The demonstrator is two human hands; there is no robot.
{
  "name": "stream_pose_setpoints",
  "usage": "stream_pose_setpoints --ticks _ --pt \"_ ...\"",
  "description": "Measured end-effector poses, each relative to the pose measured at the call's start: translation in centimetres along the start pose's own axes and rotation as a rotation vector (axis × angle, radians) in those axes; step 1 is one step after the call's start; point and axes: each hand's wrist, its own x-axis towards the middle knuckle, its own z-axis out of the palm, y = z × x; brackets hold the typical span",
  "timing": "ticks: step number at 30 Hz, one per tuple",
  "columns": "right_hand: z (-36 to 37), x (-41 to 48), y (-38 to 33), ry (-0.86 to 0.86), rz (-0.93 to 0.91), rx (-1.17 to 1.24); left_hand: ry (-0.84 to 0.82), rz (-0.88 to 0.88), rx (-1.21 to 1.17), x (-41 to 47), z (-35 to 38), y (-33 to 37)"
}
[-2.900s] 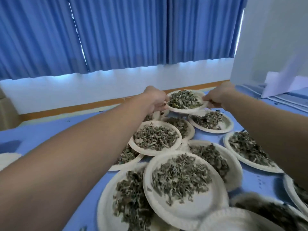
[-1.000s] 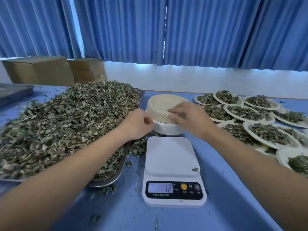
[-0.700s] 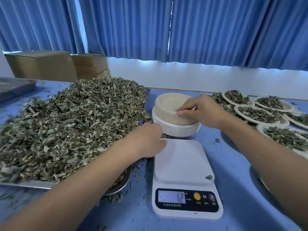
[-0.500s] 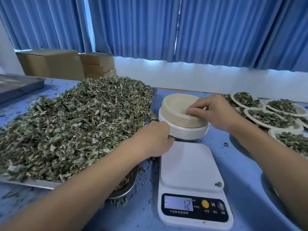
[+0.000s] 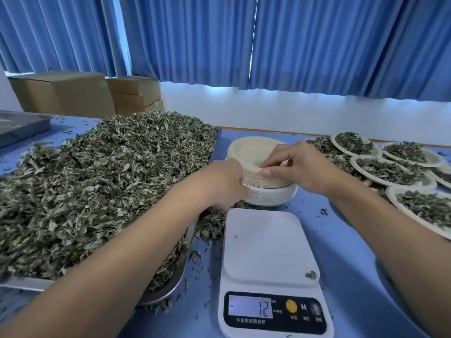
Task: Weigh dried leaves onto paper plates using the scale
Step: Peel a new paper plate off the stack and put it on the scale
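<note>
Table (image 5: 353,276): blue, smooth, leaf bits all over. Tray (image 5: 170,289) at 9 o'clock of the scale is shiny metal, heaped past its rim with leaves (image 5: 97,191) that are dry, curled, crumbly and grey-green. My left forearm passes over its near corner, so a careless pull could drag more off.

Filled plates (image 5: 390,195) at 2 o'clock, overlapping and shallow, a leaf heap on each.

Scale (image 5: 266,245) at 6 o'clock, right in front of me: smooth white plastic, rounded-square pan, no plate on it. Display (image 5: 251,309) reads minus 12, likely a plate tare.

Stack (image 5: 268,193) of empty plates at 12 o'clock, just behind the scale. Thin pressed fibre, round, beige ones on white ones, nested tight. Main risk: two come up stuck together and the tare is off. The stack could also slide.

Right hand (image 5: 302,169) pinches the top plate (image 5: 251,150) at its 3 o'clock rim, thumb on the edge, fingertips on top. Left hand (image 5: 222,184) sits against the stack's 9 o'clock side, fingers curled out of view, so can't tell if it grips.

Leaf crumb (image 5: 311,274) on the pan's 5 o'clock corner would add to the reading.
</note>
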Motion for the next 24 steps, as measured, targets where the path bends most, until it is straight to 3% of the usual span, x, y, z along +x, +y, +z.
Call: stream_pose_setpoints --ticks 8,12,20,24 --pt "0.2 0.1 0.2 0.0 0.006 0.019 0.213 -0.079 -0.427 2.2 0.5 0.2" --pt "-0.5 0.2 -1.3 -0.073 -0.067 -0.231 0.245 -0.087 -0.537 2.1 0.9 -0.1" --pt "-0.3 0.3 -5.1 -0.236 -0.177 -0.926 0.284 -0.046 -0.508 2.2 1.2 -0.4" --pt "-0.2 0.1 -6.1 -0.2 -0.285 -1.197 0.319 -0.033 -0.479 2.5 1.4 -0.7"
